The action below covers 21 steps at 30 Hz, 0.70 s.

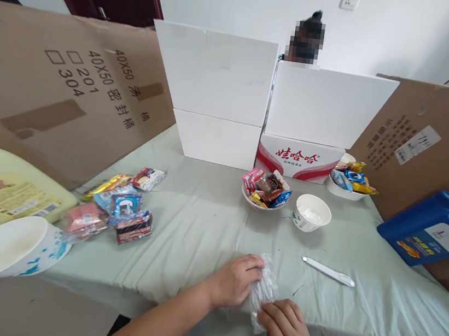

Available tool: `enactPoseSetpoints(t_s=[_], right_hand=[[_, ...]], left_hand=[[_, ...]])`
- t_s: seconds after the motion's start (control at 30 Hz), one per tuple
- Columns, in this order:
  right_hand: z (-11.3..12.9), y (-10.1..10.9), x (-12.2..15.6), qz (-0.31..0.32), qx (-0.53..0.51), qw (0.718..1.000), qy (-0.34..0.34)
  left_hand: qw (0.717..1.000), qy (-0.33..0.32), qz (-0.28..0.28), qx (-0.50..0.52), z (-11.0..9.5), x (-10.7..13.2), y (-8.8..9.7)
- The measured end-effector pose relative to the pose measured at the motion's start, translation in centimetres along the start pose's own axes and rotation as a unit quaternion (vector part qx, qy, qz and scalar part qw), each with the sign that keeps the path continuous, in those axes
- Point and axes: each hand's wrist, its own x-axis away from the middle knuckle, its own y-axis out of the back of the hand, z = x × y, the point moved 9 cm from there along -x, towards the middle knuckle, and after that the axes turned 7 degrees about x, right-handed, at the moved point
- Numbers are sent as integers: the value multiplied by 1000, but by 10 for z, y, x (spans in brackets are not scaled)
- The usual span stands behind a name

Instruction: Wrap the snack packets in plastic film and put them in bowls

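Observation:
A crumpled, folded piece of clear plastic film (pixel 265 290) lies on the cloth near the front edge of the table. My left hand (pixel 238 280) is closed on its upper left side, fingers curled over it. At its lower right side my right hand (pixel 289 328) grips it too, with the fingertips bent onto the film; the thumb is hidden. To the right of the hands rests a white utility knife (pixel 329 271). Beyond them stand a bowl full of wrapped snacks (pixel 266 190) and a white paper bowl (pixel 311 213) with something clear inside.
Several wrapped snacks (pixel 124 207) lie at left, beside a tilted paper bowl (pixel 10 250) and a pale yellow jug (pixel 10 192). A blue bottle (pixel 431 228) leans at right. White boxes (pixel 221 96) and cardboard panels (pixel 62 80) wall the table. A person sits behind.

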Motion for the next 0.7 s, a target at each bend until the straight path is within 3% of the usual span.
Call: enactPoseSetpoints(t_s=[0.1, 0.23, 0.33, 0.5, 0.7], right_hand=[[5, 6, -9, 13, -53, 999, 5], [1, -7, -29, 131, -140, 981, 8], [-19, -21, -45, 196, -171, 965, -32], [-67, -39, -66, 165, -133, 961, -177], [-70, -52, -68, 124, -90, 970, -189]], left_hand=[[1000, 4, -22, -22, 1, 1, 2], [998, 30, -37, -39, 9, 1, 1], [998, 35, -55, -3, 12, 1, 4], [990, 73, -112, 52, 22, 5, 13], [977, 65, -205, -6, 16, 13, 30]])
